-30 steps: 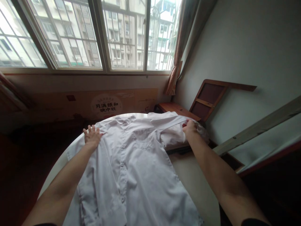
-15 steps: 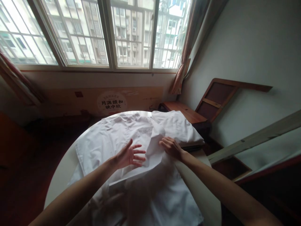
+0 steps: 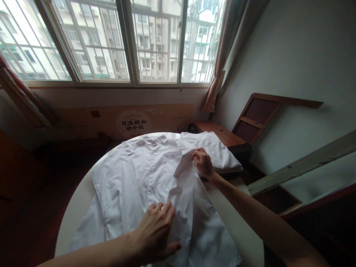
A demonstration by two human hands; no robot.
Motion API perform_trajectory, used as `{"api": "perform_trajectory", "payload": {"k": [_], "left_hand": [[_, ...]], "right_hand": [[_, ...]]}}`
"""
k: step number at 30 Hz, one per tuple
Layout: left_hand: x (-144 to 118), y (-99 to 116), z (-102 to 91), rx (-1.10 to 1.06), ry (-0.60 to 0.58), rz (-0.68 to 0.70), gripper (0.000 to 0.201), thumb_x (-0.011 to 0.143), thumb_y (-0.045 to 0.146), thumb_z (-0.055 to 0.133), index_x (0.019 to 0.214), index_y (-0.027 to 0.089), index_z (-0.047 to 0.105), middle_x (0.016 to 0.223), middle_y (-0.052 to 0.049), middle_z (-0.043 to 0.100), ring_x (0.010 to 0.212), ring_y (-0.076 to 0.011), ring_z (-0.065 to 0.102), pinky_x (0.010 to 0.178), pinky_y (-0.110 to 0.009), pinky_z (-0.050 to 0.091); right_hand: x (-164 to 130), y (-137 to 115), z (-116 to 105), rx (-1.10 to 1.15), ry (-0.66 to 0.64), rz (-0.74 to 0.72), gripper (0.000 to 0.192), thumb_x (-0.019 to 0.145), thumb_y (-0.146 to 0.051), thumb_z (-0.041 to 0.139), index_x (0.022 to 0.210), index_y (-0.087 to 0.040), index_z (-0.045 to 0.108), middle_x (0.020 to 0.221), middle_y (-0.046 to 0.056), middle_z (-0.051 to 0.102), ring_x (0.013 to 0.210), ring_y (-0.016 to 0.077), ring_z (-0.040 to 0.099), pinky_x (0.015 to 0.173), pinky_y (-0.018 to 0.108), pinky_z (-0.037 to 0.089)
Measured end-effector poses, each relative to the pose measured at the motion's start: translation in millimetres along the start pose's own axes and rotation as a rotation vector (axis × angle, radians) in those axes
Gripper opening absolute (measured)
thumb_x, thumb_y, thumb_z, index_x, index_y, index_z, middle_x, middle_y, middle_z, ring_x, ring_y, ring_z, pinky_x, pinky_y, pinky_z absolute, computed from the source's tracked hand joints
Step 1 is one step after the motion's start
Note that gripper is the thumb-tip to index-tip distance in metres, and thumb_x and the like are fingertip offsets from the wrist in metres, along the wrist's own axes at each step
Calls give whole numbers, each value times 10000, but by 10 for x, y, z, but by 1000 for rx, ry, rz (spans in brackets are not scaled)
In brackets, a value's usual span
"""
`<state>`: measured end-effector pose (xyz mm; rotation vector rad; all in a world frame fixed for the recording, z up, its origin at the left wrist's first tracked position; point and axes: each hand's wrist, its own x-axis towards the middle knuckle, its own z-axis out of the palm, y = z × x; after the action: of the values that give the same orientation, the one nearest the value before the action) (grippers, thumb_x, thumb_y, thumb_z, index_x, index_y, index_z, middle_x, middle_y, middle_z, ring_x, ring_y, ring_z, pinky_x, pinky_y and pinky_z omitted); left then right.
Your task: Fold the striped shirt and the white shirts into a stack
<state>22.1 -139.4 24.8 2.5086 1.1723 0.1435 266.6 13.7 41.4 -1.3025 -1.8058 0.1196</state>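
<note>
Round pale surface carrying white shirt, lying button-side up, collar pointing 12 o'clock. Left hand lying open and flat, palm pressing shirt front at 6 o'clock, gripping nothing. Right hand at 2 o'clock, fingers closing in pinch on folded-over sleeve edge. Second folded white garment lying just beyond it. Risk: hem is overhanging near edge; pulling sleeve while palm loosens could be dragging shirt askew, creasing fold.

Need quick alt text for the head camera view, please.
A white shirt lies spread on a round table; the left hand presses flat on it, the right hand pinches a folded-in sleeve edge.
</note>
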Motion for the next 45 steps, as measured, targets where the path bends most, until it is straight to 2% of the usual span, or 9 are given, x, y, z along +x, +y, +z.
{"api": "perform_trajectory", "payload": {"k": [6, 10, 15, 21, 27, 33, 37, 42, 45], "left_hand": [[-120, 30, 342, 102, -18, 157, 952, 664, 679, 597, 1415, 151, 344, 1478, -218, 298, 1340, -425, 261, 1052, -560, 245], [-89, 44, 513, 138, 62, 167, 364, 867, 310, 488, 1204, 192, 557, 1256, -166, 568, 1155, -327, 504, 940, -464, 384], [29, 6, 33, -403, 181, 135, 298, 895, 367, 435, 753, 194, 631, 706, -74, 621, 728, -207, 578, 711, -349, 451], [-287, -287, -551, -1307, 716, -234, 543, 859, 593, 272, 638, 244, 624, 771, -67, 610, 814, -244, 574, 716, -407, 485], [-681, -308, -403, -1335, 231, 138, 451, 773, 535, 563, 522, 162, 598, 791, -99, 622, 867, -246, 559, 829, -380, 443], [-841, -265, -686, -879, -70, 66, 317, 783, 364, 586, 1042, 190, 644, 956, -85, 645, 888, -246, 584, 788, -305, 480], [-895, -275, -789, -743, -83, 182, 284, 742, 374, 609, 947, 199, 699, 919, -68, 663, 827, -234, 594, 779, -286, 491], [-1287, -618, -737, -580, 368, -222, 228, 779, 397, 594, 753, 212, 725, 945, -64, 676, 895, -236, 582, 855, -297, 458], [-1430, -666, -623, -589, 170, -206, 243, 789, 410, 593, 729, 207, 713, 935, -59, 688, 865, -209, 599, 811, -264, 470]], "right_hand": [[44, -197, 101, -55, 62, 144, 206, 751, -168, 372, 609, -203, 518, 624, 26, 555, 622, 171, 505, 627, 275, 339], [-10, -119, 46, -73, 49, 196, 201, 736, -194, 367, 589, -204, 504, 552, 13, 522, 558, 161, 471, 578, 273, 302], [9, 80, -74, -30, -2, 195, 182, 730, -222, 398, 588, -200, 508, 572, 17, 539, 567, 158, 484, 587, 271, 359], [71, 321, -108, 437, 232, 185, 455, 762, -279, 457, 1211, -202, 456, 1228, 110, 534, 841, 180, 618, 704, 329, 498], [-96, 408, 116, -30, -335, -57, 639, 667, -213, 612, 1289, -191, 470, 1326, 137, 494, 1191, 290, 476, 968, 459, 388], [-70, 40, 452, -391, -372, -419, 725, 709, -261, 694, 1372, -187, 408, 1413, 141, 412, 1284, 310, 355, 1036, 460, 260], [185, -90, 618, -469, -423, -466, 310, 838, -171, 544, 1140, -179, 615, 1039, 97, 647, 1016, 250, 530, 964, 392, 298], [333, 211, 348, -562, -59, -109, 264, 891, -134, 397, 992, -135, 641, 969, 117, 635, 954, 251, 517, 860, 347, 334], [243, 446, 99, -609, -116, -43, 269, 867, -95, 388, 963, -143, 635, 987, 115, 629, 964, 252, 519, 846, 339, 343]]}}
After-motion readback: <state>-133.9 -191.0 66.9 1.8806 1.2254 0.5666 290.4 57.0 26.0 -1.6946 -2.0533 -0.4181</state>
